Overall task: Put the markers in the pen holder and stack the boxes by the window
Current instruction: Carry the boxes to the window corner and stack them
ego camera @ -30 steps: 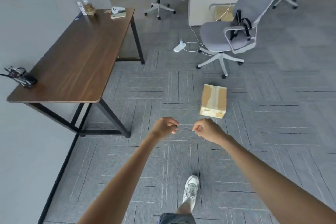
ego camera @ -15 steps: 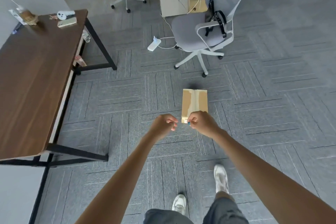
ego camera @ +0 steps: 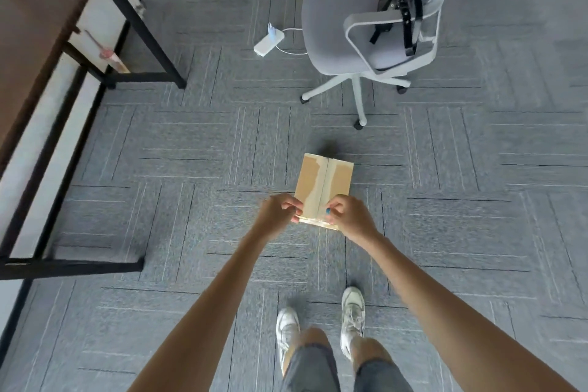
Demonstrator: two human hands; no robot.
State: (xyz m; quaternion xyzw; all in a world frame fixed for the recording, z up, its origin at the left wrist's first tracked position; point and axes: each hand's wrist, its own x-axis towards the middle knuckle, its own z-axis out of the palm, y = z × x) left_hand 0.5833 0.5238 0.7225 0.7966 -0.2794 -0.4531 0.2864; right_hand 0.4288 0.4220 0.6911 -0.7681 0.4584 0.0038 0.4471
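One box (ego camera: 327,181): it lies flat on the carpet (ego camera: 477,232), taped seam up, just ahead of the shoes (ego camera: 351,312) and short of the chair (ego camera: 343,32).
Change: half a second ago both hands hung just short of the box's near edge. Now they overlap its two near corners and the box looks larger, so the person has stepped in and bent lower.
Left hand (ego camera: 278,215): fingers curled at the near-left corner. I cannot tell whether it grips the box or hovers just above it.
Right hand (ego camera: 348,218): fingers curled at the near-right corner, and again I cannot tell if there is a grip.
Meaning: the pick-up looks about to begin. The box seems not yet lifted, and stacking is still to do. No window, markers or pen holder are in view.
Edges: one caster (ego camera: 359,126) stands near the box's far side. The desk (ego camera: 28,29) and its black legs are well apart at left. A white adapter (ego camera: 269,41) with its cable lies farther off, beside the chair.
Room: there is open carpet to the right and behind, so a straight lift and a turn away from the chair look easiest.
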